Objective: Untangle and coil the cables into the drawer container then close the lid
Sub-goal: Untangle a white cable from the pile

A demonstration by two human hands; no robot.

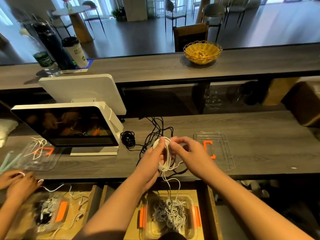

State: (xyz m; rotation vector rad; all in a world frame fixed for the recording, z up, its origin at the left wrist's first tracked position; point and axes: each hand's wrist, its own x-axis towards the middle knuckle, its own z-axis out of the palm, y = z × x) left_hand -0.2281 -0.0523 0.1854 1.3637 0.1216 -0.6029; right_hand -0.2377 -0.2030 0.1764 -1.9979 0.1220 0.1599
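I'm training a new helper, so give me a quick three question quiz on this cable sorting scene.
1. True or false: the container in the drawer has its lid on.
2. Which hand holds the white coil?
3. The clear lid lies: A) right of the hands, B) in the basket, C) on the monitor.

Key: 1 false; 2 left, while the right hand pinches a strand; 3 A.
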